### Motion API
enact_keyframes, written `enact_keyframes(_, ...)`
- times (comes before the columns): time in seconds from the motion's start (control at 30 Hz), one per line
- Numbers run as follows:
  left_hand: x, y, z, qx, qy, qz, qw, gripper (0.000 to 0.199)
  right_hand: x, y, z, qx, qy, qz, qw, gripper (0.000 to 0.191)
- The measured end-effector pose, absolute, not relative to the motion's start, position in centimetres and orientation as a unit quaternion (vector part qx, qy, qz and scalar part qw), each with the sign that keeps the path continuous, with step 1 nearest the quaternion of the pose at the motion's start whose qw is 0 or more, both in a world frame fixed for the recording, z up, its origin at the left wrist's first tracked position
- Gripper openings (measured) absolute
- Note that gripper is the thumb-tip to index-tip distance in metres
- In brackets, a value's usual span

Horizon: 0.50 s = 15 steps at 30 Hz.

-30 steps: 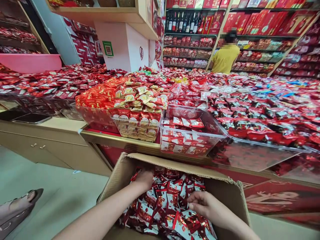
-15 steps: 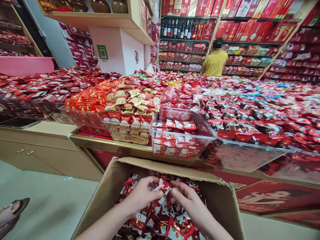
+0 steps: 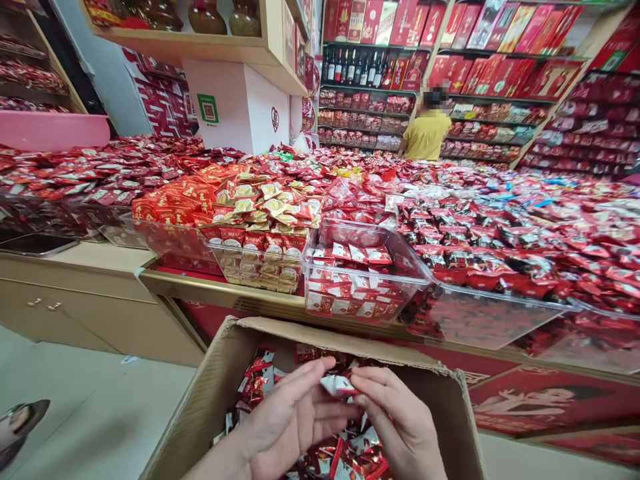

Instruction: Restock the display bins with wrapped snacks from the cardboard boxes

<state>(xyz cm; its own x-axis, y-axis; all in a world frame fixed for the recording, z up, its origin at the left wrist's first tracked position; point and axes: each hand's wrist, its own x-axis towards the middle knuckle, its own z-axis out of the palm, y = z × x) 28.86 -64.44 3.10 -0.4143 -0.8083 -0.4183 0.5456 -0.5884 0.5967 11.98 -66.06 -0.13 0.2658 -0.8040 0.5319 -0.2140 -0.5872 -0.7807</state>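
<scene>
Between the thumb and fingers of my right hand is a small red and white candy packet. My left hand lies open just beside it, palm turned up and fingers stretched under the packet. Both hands are over a cardboard box with many loose red and white candy packets in it. Past the box, a clear plastic bin holds similar packets stacked in rows.
Red packets fill a bin on the right. Durian packets stand left of the middle bin on a gold-edged counter. A person in a yellow top stands by the back shelves. A foot shows at lower left.
My left hand has let go of the packet and opened out, palm up. My right hand keeps hold of the packet, which is now tilted flatter.
</scene>
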Motion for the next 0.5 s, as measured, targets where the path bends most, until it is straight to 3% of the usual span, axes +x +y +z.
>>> enact_keyframes(0.1,28.8,-64.3,3.8,0.362,-0.272,-0.762,0.462,0.042,11.7,-65.2,0.1,-0.766,0.324,-0.471,0.296,0.035)
enact_keyframes(0.27,28.3,-64.1,4.1,0.372,-0.37,-0.709,0.472,0.048,12.2,-64.8,1.0,-0.617,0.402,-0.46,0.496,0.011)
enact_keyframes(0.5,27.8,-64.2,3.4,0.379,-0.357,-0.683,0.512,0.065,13.2,-65.5,0.3,-0.618,0.391,-0.479,0.486,0.011)
